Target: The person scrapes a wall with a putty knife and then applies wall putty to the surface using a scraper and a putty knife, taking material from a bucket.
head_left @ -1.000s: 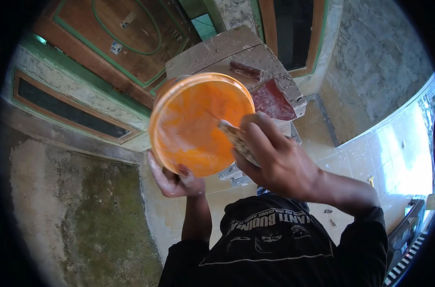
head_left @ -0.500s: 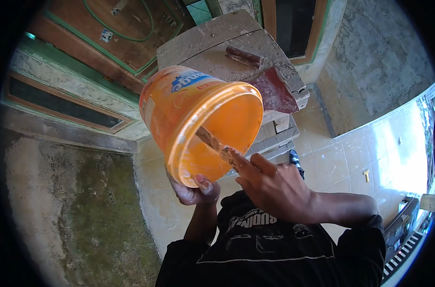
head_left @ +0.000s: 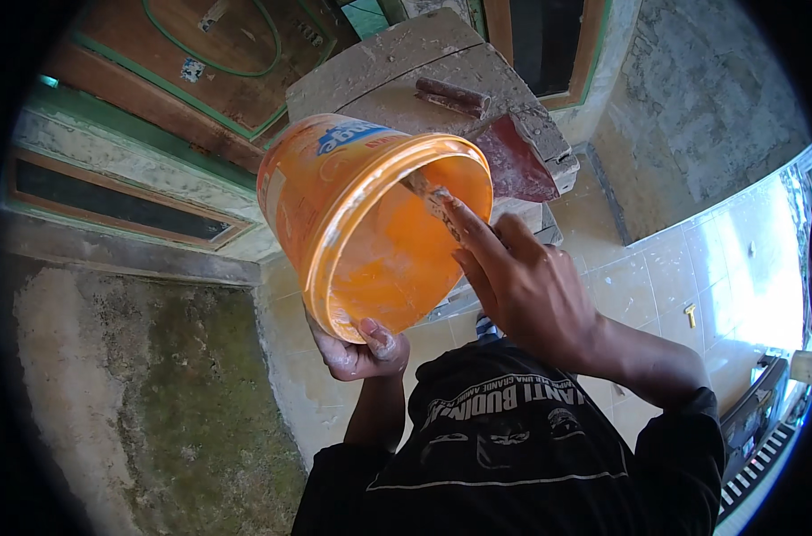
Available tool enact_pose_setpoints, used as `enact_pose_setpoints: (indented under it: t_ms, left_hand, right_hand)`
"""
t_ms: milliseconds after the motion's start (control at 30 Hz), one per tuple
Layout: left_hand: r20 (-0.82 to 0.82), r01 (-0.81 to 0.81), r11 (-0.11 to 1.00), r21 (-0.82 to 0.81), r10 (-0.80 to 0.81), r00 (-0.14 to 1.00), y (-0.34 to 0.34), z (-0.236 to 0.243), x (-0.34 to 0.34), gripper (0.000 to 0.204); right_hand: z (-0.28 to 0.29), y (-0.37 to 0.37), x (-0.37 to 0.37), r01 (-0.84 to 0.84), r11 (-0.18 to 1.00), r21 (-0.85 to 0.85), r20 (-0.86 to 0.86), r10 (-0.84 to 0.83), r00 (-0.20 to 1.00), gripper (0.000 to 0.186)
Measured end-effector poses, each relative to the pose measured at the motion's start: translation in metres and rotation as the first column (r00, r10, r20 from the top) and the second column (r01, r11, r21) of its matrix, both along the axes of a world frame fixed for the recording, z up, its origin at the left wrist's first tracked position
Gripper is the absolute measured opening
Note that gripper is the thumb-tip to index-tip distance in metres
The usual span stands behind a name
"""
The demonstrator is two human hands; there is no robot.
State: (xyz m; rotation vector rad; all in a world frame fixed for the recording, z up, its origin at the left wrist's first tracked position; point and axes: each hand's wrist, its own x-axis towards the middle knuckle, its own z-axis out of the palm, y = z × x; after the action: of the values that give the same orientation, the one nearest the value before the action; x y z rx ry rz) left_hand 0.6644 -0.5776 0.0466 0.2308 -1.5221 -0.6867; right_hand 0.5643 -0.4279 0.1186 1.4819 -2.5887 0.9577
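An orange plastic bucket [head_left: 290,192] is tilted with its mouth toward me and to the right, its inside smeared with whitish residue. My left hand [head_left: 363,353] grips it at the lower rim, thumb over the edge and fingers beneath. In my right hand [head_left: 535,286] is a scraper [head_left: 434,196], its crusted handle pinched with the index finger stretched along it. The tool's far end reaches inside the bucket near the upper rim; its blade is mostly hidden.
Behind the bucket stands a plaster-spattered wooden bench [head_left: 388,54] with a dirty brown tube-like piece [head_left: 452,96] and a dark red sheet-like piece [head_left: 517,161] on it. A yellow tool [head_left: 690,314] lies on the tiled floor [head_left: 642,277] at right. A mossy wall [head_left: 200,384] is at left.
My right hand has moved the scraper up inside the bucket, from its left side toward the upper rim. The bucket has shifted slightly upward, with my left hand still on it.
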Motion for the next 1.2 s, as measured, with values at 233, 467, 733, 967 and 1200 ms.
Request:
enact_pose_setpoints:
  t_ms: [233, 467, 733, 967, 1200]
  left_hand:
    - [0.042, 0.019, 0.998, -0.065, -0.016, 0.999, -0.002, 0.001, -0.001, 0.055]
    - [0.053, 0.008, 0.997, -0.076, -0.004, 0.999, 0.003, 0.014, -0.01, 0.056]
    - [0.124, 0.057, 0.995, -0.076, -0.048, 0.991, 0.001, 0.015, -0.011, 0.057]
    - [-0.009, 0.125, 0.99, -0.067, -0.125, 0.992, 0.001, 0.009, -0.015, 0.05]
    - [-0.063, 0.054, 0.998, -0.032, -0.056, 0.996, 0.005, 0.005, -0.017, 0.051]
  right_hand:
    - [-0.006, 0.013, 0.005, -0.016, 0.997, 0.08, -0.03, 0.018, 0.999, 0.051]
    - [-0.026, 0.016, 0.011, -0.023, 0.999, -0.037, -0.082, 0.02, 0.996, 0.052]
    - [-0.017, 0.023, 0.02, -0.018, 1.0, -0.012, -0.018, 0.018, 1.0, 0.06]
    - [-0.023, 0.009, 0.042, 0.133, 0.977, 0.169, 0.021, -0.139, 0.99, 0.053]
    - [-0.016, -0.003, 0.044, 0.008, 1.0, 0.026, 0.594, -0.022, 0.804, 0.049]
